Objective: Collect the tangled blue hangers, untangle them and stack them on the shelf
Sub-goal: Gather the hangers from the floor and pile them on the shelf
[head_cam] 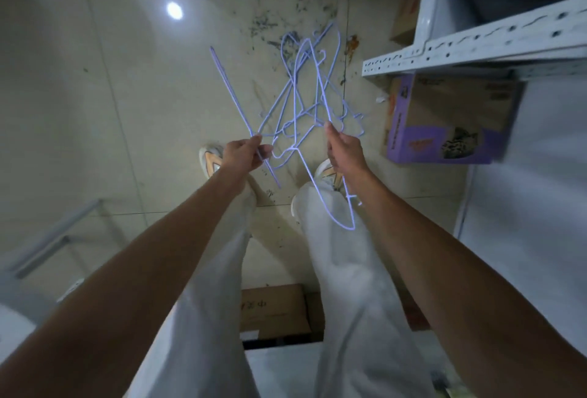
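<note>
Blue hangers (301, 95) hung knotted above the floor (127, 95), near the shelf (476, 48) edge. I kept my left hand (244, 154) and right hand (344, 149) (fingers curled around separate wires) apart, probably to tease them loose.

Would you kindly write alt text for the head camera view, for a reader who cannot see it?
A person's left hand and right hand each grip part of a tangled bunch of blue hangers held above a stained tiled floor. A white metal shelf stands to the right, with a purple cardboard box beneath it.
</note>
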A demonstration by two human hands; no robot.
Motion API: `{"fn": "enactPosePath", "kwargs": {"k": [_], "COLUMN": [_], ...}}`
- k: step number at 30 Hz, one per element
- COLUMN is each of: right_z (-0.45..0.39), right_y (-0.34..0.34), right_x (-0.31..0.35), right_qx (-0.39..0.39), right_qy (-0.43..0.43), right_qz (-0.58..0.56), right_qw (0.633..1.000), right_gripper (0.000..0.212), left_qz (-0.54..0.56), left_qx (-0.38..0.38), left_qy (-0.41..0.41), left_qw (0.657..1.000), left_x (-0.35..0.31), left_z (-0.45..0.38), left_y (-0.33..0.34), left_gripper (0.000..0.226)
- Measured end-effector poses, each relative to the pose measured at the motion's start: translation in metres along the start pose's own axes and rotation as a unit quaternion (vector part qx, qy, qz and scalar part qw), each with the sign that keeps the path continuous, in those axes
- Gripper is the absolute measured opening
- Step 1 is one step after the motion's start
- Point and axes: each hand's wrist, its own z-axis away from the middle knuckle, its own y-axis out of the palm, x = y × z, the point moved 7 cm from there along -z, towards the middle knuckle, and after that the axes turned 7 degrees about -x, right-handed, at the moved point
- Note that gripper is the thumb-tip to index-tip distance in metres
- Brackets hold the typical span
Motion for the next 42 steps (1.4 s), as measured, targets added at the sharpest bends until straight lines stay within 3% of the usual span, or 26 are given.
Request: {"fn": "enactPosePath", "kwargs": {"k": [9, 17, 22, 27, 36, 42], "right_z": [0.193, 0.327, 0.399, 0.461, 0.611, 0.716], "right_y": [-0.029, -0.074, -0.092, -0.089, -0.087, -0.07], "right_x": [0.066, 0.053, 0.009, -0.011, -0.08, -0.125], "right_qx": [-0.01, -0.204, -0.321, -0.369, -0.536, -0.63], "right_qy": [0.021, 0.009, 0.057, 0.068, 0.119, 0.127], "right_qz": [-0.104, -0.25, -0.281, -0.378, -0.473, -0.479], "right_qw": [0.994, 0.946, 0.903, 0.847, 0.69, 0.598], "right_gripper": [0.053, 0.047, 0.044, 0.041, 0.034, 0.037], "left_qz": [-0.022, -0.225, -0.352, -0.399, -0.486, -0.543], "left_qx": [0.053, 0.158, 0.217, 0.27, 0.46, 0.567], "left_qy": [0.122, 0.202, 0.279, 0.291, 0.304, 0.286], "left_qw": [0.991, 0.94, 0.867, 0.827, 0.678, 0.55], "left_x": [-0.111, -0.159, -0.161, -0.146, -0.062, 0.015], "left_z": [0.18, 0.3, 0.359, 0.409, 0.535, 0.616], "left_y": [-0.048, -0.032, -0.019, -0.008, 0.026, 0.009], "left_gripper": [0.034, 0.028, 0.03, 0.029, 0.028, 0.033]}}
